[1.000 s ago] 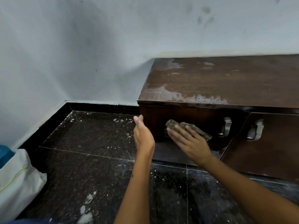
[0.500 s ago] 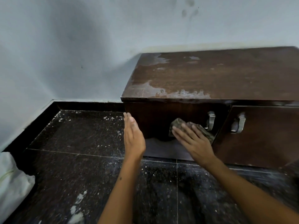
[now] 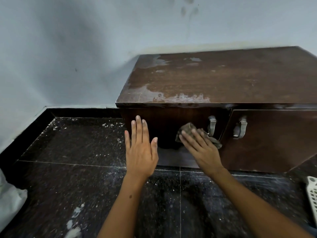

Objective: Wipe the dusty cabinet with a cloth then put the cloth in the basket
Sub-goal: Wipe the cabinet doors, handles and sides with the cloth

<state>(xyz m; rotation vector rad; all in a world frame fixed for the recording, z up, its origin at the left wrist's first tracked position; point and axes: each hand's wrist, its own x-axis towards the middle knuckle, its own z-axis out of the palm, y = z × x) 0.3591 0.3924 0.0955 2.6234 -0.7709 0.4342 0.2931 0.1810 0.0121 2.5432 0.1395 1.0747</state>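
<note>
A low dark-brown cabinet point(image 3: 223, 79) stands against the far wall point(image 3: 85, 40), its top streaked with pale dust near the front-left edge. The right hand point(image 3: 200, 150) presses a crumpled grey-brown cloth point(image 3: 188, 131) flat against the left door, just left of a metal handle point(image 3: 212, 125), while the left hand point(image 3: 140, 152) is held with straight fingers by the cabinet's left corner. On the speckled dark floor point(image 3: 77, 152), part of a white basket point(image 3: 313, 194) shows at the right edge and a white bag point(image 3: 10, 200) at the left.
</note>
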